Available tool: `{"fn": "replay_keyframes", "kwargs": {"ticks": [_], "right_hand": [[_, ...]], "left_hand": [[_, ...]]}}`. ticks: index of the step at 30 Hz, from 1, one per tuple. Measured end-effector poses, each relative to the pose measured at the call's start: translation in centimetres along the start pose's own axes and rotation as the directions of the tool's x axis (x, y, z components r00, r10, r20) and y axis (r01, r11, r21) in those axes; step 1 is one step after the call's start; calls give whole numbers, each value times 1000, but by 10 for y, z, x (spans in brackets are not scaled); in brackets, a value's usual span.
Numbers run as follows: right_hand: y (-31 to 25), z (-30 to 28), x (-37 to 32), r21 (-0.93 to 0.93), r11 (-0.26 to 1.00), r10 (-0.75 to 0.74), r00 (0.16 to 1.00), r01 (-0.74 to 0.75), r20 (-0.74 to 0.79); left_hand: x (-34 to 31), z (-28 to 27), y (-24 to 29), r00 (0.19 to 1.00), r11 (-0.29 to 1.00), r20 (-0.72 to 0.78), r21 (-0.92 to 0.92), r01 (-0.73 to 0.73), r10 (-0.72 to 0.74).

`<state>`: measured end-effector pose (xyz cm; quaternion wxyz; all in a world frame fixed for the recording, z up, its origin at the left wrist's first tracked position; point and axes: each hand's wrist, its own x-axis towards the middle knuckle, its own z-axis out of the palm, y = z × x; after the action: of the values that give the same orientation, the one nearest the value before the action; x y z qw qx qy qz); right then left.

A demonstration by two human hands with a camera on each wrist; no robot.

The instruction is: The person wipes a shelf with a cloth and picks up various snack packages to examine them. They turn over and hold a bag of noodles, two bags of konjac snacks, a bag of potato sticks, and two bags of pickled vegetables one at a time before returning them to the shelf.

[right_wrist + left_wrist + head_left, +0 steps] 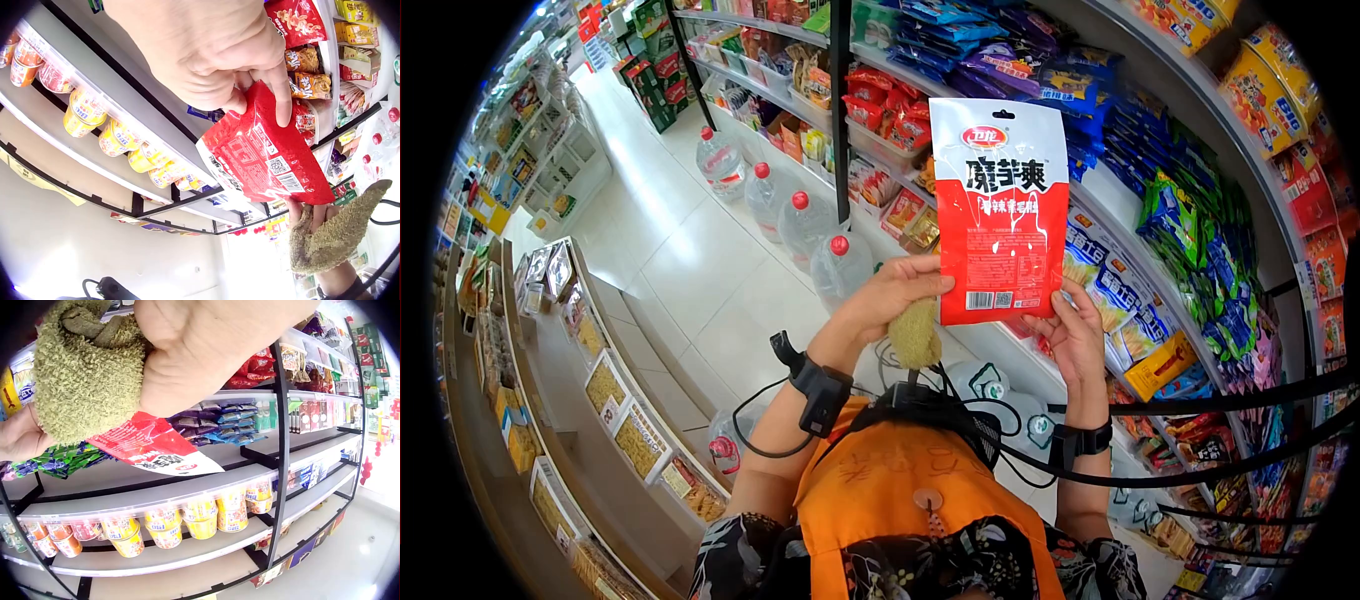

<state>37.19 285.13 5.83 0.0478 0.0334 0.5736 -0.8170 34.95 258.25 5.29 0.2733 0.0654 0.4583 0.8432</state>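
A red and white snack bag (1000, 215) is held upright, its printed side with a barcode facing the head camera. At its lower left corner my left hand (890, 295) pinches the edge between thumb and fingers. An olive-green cloth (915, 335) hangs bunched from that same hand; in the left wrist view the fuzzy cloth (87, 381) covers part of the bag (153, 447). My right hand (1075, 330) pinches the lower right corner. In the right wrist view, the right hand (212, 56) has its thumb and fingers on the bag's red end (262, 144).
Shelves on the right hold blue and green snack packets (1200, 250) and yellow noodle tubs (1275, 90). Large water bottles (840, 265) line the floor along the shelf. A low display rack (615, 400) stands left. Black cables (1200, 400) run from the wrists.
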Motion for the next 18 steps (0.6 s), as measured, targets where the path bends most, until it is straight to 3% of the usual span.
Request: {"fn": "replay_keyframes", "kwargs": {"ticks": [18], "right_hand": [[-1,-1,1,0,1000,-3,1000,3,17]], "left_hand": [[2,-1,-2,1000,1000,-19,-7,19,-19]]}}
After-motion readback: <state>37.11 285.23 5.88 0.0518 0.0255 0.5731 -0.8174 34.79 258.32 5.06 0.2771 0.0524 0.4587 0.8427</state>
